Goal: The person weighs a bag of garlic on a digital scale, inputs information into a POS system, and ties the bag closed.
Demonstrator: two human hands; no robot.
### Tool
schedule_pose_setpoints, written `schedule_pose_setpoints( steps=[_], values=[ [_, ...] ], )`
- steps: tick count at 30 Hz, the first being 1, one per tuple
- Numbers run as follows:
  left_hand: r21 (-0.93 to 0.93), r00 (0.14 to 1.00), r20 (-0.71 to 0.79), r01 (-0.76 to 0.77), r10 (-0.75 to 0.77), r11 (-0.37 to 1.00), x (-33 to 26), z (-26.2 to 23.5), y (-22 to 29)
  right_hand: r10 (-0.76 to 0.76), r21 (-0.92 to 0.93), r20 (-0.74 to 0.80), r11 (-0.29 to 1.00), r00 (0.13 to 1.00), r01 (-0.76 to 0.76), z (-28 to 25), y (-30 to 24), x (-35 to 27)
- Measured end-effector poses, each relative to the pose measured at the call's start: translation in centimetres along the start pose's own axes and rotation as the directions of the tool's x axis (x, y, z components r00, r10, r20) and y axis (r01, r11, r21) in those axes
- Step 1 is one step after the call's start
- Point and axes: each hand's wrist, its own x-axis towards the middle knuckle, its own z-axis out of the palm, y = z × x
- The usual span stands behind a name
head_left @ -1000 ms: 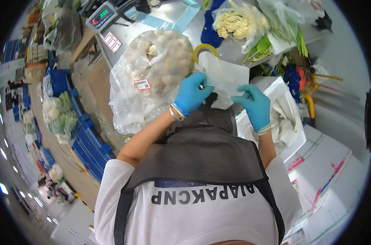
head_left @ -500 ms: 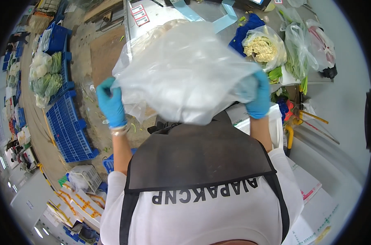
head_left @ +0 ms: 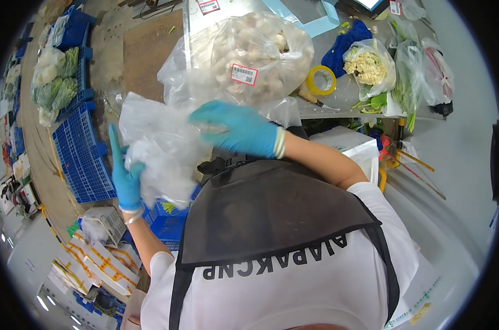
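Note:
Crumpled clear plastic bag hangs in the air in front of my apron, slightly blurred. My left hand, in a blue glove, grips its left side near the thumb, with one finger pointing up. My right hand, also blue-gloved, is at the bag's right edge. Motion smears its fingers, so its grip is unclear. Just beyond, a large clear bag of whitish rounded produce rests on the metal table, with a red-edged label on its side.
Right of the large bag lie a yellow tape roll, a wooden-handled knife, a blue cloth, bagged cauliflower and bagged green stalks. A blue crate stands below the plastic bag. Blue pallets lie on the left floor.
The plastic bag, spread wide between both hands, is now bunched lower and to the left. My right hand has swung left across my front. The produce bag, tape and knife are uncovered.

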Motion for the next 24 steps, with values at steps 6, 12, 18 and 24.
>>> schedule_pose_setpoints(
  steps=[6, 12, 18, 24],
  values=[
    [0.61, 0.973, 0.111, -0.226, 0.2, 0.759, 4.5, 5.5, 2.0, 0.513, -0.06, -0.55, 0.763, 0.659, -0.644, -8.7, 7.0, -4.6],
    [0.44, 0.891, 0.237, -0.455, 0.388, 0.775, 15.3, 17.2, 6.3, 0.264, -0.557, -0.53, 0.608, 0.806, -0.566, -11.2, 11.3, -1.6],
    [0.333, 0.726, 0.591, -0.617, 0.352, 0.713, 22.6, 27.6, 6.6, 0.349, -0.51, -0.467, 0.644, 0.812, -0.571, -11.1, 15.4, -3.1],
    [0.187, 0.71, 0.635, -0.524, 0.305, 0.831, 22.0, 30.0, 6.6, 0.341, -0.309, -0.45, 0.808, 0.826, -0.502, -12.1, 14.7, -4.3]
  ],
)
